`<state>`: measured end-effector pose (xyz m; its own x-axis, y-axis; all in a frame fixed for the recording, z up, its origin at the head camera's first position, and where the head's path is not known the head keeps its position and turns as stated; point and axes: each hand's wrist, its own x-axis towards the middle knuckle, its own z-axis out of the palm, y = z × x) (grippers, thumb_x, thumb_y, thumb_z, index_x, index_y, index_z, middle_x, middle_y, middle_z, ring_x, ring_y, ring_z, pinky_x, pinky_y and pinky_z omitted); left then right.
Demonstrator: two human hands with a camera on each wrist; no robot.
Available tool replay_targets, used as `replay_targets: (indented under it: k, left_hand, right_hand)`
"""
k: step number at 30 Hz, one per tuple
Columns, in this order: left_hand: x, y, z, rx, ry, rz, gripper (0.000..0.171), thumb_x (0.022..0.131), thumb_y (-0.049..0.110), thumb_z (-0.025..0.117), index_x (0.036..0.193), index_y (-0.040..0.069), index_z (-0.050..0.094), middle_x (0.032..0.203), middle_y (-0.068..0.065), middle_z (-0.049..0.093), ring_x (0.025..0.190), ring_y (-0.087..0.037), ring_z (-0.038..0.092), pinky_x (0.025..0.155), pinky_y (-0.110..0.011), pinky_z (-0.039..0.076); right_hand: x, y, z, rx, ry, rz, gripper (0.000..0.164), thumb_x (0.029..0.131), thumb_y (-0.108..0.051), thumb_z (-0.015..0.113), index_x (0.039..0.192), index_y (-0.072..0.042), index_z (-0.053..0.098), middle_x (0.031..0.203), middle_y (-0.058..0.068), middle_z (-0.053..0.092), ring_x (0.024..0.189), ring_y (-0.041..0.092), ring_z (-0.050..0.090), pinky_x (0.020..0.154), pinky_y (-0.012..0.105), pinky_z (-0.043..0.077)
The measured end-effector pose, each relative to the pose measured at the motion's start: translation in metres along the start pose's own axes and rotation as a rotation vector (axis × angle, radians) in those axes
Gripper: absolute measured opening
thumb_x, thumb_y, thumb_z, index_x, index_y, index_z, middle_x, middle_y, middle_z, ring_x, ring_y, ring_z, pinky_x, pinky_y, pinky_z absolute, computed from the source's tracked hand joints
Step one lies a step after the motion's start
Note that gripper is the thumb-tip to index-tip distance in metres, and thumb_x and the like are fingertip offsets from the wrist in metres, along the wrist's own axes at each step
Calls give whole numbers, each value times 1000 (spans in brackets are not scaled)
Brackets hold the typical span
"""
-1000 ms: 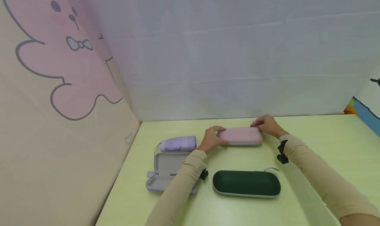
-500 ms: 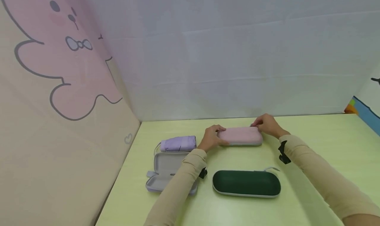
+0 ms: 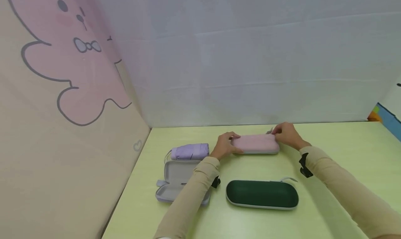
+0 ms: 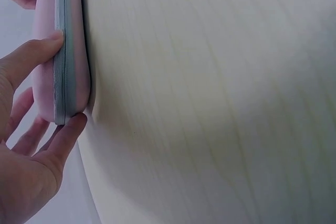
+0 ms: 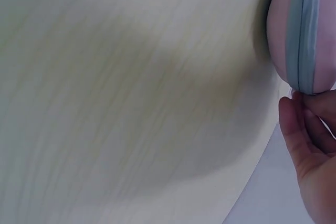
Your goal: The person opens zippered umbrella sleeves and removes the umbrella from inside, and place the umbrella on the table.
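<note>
A pink zippered case [image 3: 255,144] lies closed near the back of the table. My left hand [image 3: 223,146] grips its left end; in the left wrist view the thumb presses the grey zipper band [image 4: 64,82] and the fingers reach round the end. At the case's right end, my right hand [image 3: 287,135] pinches at the zipper pull, which the fingertips mostly hide. A small grey tab [image 3: 269,131] sticks up behind the case beside those fingers. In the right wrist view, the right hand [image 5: 313,148] is right at the end of the zipper band.
A dark green case [image 3: 261,194] with a light strap lies in front of the pink one. To the left, an open grey-lined case [image 3: 175,190] is partly behind the left sleeve, with a purple folded umbrella [image 3: 189,151] behind it. Curtains [image 3: 250,75] stand at the table's back edge.
My right hand has moved slightly right along the pink case, from its back right corner to its right end, exposing the grey tab. The left hand keeps its hold.
</note>
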<state>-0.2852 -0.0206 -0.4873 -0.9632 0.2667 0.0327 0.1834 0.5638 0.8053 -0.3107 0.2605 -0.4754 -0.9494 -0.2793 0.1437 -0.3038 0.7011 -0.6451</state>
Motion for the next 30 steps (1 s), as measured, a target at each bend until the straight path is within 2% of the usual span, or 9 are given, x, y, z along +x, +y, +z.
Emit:
replay_targets:
  k: [9, 22, 30]
  left_hand:
    - [0, 4, -2, -7, -4, -15, 56, 59, 16, 92, 110, 17, 69, 119, -3, 61, 108, -18, 56, 84, -28, 48]
    - [2, 0, 0, -42, 3, -5, 55, 57, 15, 93, 106, 18, 70, 114, -2, 63, 105, -17, 58, 82, -26, 48]
    - [1, -2, -2, -43, 0, -9, 55, 56, 16, 93, 106, 20, 69, 113, -1, 63, 105, -16, 58, 82, -26, 48]
  right_hand:
    - [-4, 0, -1, -31, 40, 12, 16, 67, 4, 58, 77, 5, 71, 71, 10, 67, 64, 17, 56, 56, 29, 46]
    - [-13, 3, 0, -54, 93, 5, 17, 68, 2, 56, 77, 5, 71, 71, 10, 67, 63, 18, 56, 55, 30, 45]
    - [-20, 1, -2, -48, 76, 16, 14, 73, 5, 58, 79, 5, 70, 71, 11, 67, 59, 15, 55, 52, 28, 45]
